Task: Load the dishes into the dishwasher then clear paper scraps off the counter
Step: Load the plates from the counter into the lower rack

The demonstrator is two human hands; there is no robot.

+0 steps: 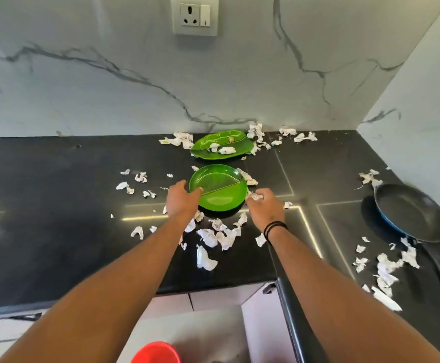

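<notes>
- We judge the job barely begun: both green dishes and the frying pan (412,213) sit on the black counter (43,192), and no dishwasher is in view.
- Paper scraps (215,235) lie all over the counter, thickest in front of the round plate and along the right edge, so the clearing step is untouched too.
- Our left hand (181,199) holds the round green plate (219,188) at its left rim, thumb over the edge; how far the fingers curl beneath is hidden.
- Our right hand (264,205) sits at the plate's right rim with fingers bent, touching a scrap there; we cannot tell whether it grips plate or paper.
- The round plate lies flat near the counter's middle, its divider ridge running from near-left to far-right.
- The leaf-shaped green plate (219,145) lies just behind it near the marble backsplash (109,100), long axis left to right, with scraps on it.
- The pan's handle points toward us.
</notes>
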